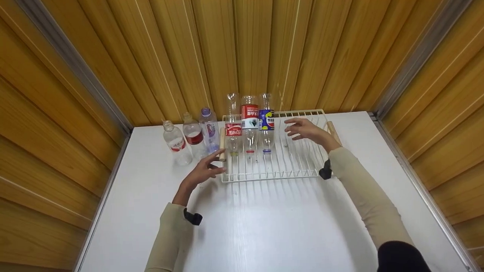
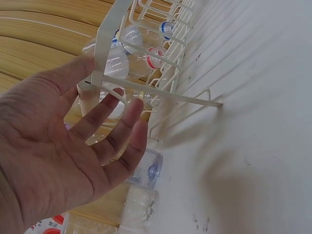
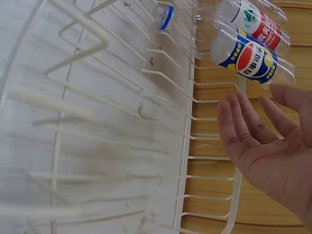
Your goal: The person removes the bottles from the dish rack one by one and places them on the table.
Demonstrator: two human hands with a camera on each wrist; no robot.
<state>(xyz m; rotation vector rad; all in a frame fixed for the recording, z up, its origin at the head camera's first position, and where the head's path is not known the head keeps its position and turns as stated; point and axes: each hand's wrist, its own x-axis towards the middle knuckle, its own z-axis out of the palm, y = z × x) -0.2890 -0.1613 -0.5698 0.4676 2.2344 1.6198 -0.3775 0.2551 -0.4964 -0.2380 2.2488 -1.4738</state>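
A white wire rack [image 1: 272, 178] with wooden end handles holds three clear plastic bottles, caps down: a red-labelled bottle [image 1: 233, 129], a red-and-white-labelled bottle [image 1: 250, 116] and a blue-labelled bottle [image 1: 267, 119]. At the rack's left end is my left hand [image 1: 202, 172], fingers loosely spread by the wooden handle [image 1: 222, 139]. Its thumb lies at the rack's end bar in the left wrist view; firm contact is unclear. Over the rack, right of the blue-labelled bottle [image 3: 251, 58], my right hand [image 3: 273, 141] holds nothing, its fingers extended and slightly bent.
Left of the rack, three more bottles stand upright on the white table [image 1: 234, 234]: a red-and-white-labelled one [image 1: 177, 144], a dark-red-labelled one [image 1: 194, 136] and a purple-tinted one [image 1: 210, 130]. Yellow wood-patterned panels [image 1: 249, 49] wall the back and sides.
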